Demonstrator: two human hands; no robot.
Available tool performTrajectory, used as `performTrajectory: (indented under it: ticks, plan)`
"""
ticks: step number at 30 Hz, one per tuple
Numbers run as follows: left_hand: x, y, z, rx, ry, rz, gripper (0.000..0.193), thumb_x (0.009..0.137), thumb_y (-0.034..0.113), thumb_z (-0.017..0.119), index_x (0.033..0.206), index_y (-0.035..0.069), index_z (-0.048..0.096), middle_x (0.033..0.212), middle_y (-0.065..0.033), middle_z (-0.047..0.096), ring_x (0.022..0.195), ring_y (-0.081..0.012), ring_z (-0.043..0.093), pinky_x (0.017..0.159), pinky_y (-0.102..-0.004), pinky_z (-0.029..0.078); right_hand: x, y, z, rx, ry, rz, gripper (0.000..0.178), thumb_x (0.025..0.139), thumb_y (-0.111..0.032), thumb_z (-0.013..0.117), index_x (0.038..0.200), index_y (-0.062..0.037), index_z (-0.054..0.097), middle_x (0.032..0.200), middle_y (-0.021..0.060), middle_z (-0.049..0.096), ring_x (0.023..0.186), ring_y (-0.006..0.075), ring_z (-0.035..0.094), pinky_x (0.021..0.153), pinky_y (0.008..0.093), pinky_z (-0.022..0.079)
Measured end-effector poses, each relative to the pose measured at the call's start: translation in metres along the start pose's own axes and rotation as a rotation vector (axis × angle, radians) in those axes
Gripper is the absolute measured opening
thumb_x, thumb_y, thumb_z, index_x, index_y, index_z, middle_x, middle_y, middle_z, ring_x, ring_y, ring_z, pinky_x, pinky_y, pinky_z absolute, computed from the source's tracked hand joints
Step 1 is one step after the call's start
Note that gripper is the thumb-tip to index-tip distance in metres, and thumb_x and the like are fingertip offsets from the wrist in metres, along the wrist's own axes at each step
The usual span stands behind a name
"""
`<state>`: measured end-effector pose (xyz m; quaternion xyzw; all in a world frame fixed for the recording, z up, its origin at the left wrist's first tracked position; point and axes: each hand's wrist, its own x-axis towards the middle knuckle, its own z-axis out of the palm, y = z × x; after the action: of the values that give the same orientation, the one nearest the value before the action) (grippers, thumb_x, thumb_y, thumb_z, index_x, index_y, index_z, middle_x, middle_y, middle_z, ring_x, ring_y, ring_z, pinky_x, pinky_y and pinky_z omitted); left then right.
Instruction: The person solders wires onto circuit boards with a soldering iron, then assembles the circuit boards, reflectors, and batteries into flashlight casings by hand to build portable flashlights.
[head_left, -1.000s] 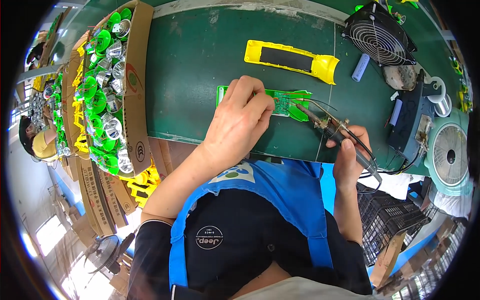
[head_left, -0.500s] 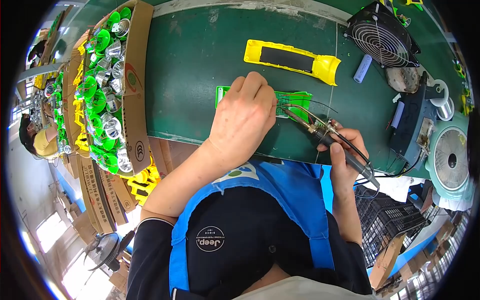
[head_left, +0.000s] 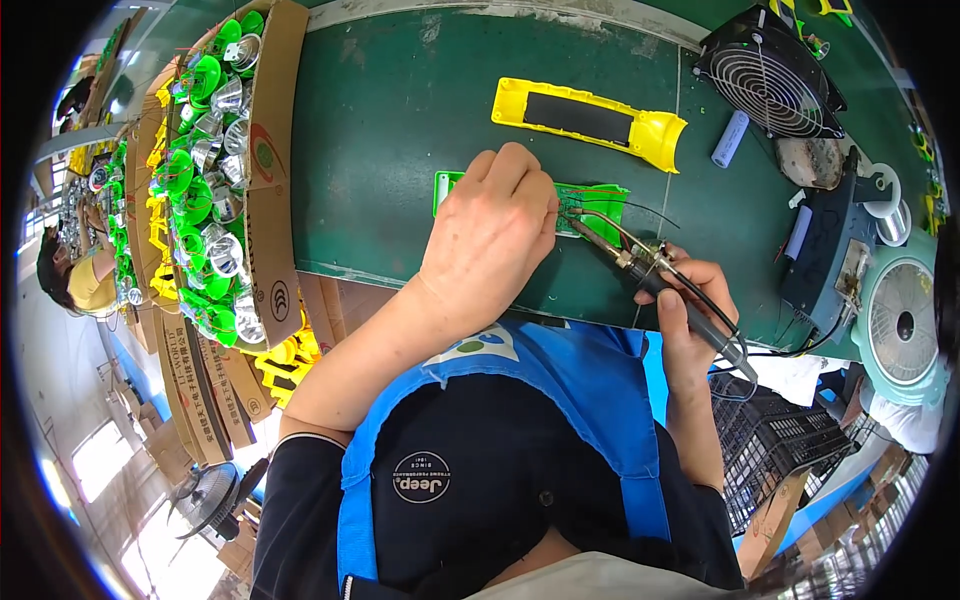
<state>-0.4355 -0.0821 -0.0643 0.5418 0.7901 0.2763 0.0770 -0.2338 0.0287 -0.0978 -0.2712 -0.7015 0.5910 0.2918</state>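
Note:
My left hand [head_left: 492, 232] lies over the green plastic casing [head_left: 610, 197], fingers bent and pressed together. What they pinch is hidden behind the hand. A soldering iron [head_left: 708, 332] with a thin metal feed tube along it is gripped in my right hand [head_left: 684, 345]. Its tip reaches into the casing beside my left fingertips, at a small green circuit board [head_left: 568, 207]. Thin red and black wires trail from there to the right. Beyond, a yellow casing half [head_left: 655, 136] with a dark strip inside lies on the green bench [head_left: 390, 120].
At left stands a cardboard box [head_left: 272, 190] full of green lamp heads and silver reflectors. A black fan [head_left: 768, 75], a blue cylindrical battery [head_left: 730, 138], a dark soldering station [head_left: 828, 250], a solder spool [head_left: 890, 222] and a pale green fan [head_left: 903, 320] line the right side.
The view has shifted very slightly. Both hands, the soldering iron and the green casing keep nearly the same places.

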Motion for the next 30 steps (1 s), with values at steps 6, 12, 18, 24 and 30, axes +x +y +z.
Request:
performTrajectory:
  ticks: [6,12,18,24,30]
  plan:
    - [0.000,0.001,0.000,-0.003,0.001,0.000,0.013,0.072,-0.004,0.065,0.077,0.001,0.054,0.088,-0.0103,0.052,0.082,-0.0298,0.056,0.071,-0.0394,0.046,0.003,0.001,-0.001,-0.003,-0.018,-0.058,0.018,0.082,-0.012,0.068,0.091,-0.0026,0.055,0.066,0.0067,0.066,0.069,0.0132,0.066,0.103,0.0479,0.038]
    - [0.002,0.000,-0.001,-0.014,-0.010,-0.001,0.012,0.072,-0.004,0.065,0.078,0.000,0.055,0.088,-0.0104,0.052,0.082,-0.0297,0.056,0.071,-0.0396,0.046,-0.001,0.001,-0.003,0.095,0.032,-0.026,0.019,0.088,-0.013,0.062,0.096,0.0000,0.052,0.072,0.0093,0.067,0.073,0.0145,0.065,0.106,0.0499,0.034]
    - [0.004,-0.002,-0.001,-0.014,0.001,0.006,0.013,0.071,-0.004,0.065,0.078,0.001,0.055,0.087,-0.0101,0.052,0.081,-0.0293,0.056,0.070,-0.0392,0.046,0.000,0.001,-0.001,0.098,0.034,0.004,0.018,0.089,-0.011,0.061,0.098,0.0021,0.052,0.073,0.0107,0.066,0.073,0.0143,0.065,0.108,0.0473,0.033]
    - [0.005,-0.001,0.000,-0.002,-0.004,0.019,0.013,0.072,-0.003,0.065,0.079,0.001,0.055,0.087,-0.0106,0.052,0.081,-0.0298,0.056,0.070,-0.0400,0.047,-0.002,-0.001,-0.005,0.164,0.110,0.008,0.028,0.089,-0.017,0.065,0.103,0.0021,0.051,0.087,0.0128,0.064,0.077,0.0136,0.062,0.075,0.0261,0.049]
    - [0.003,0.007,-0.004,0.037,-0.024,0.021,0.010,0.073,-0.002,0.064,0.078,0.001,0.056,0.087,-0.0111,0.053,0.082,-0.0305,0.057,0.071,-0.0400,0.047,0.014,-0.015,-0.012,0.102,0.144,-0.073,0.030,0.087,-0.015,0.066,0.105,0.0009,0.049,0.086,0.0115,0.064,0.076,0.0122,0.061,0.072,0.0242,0.050]
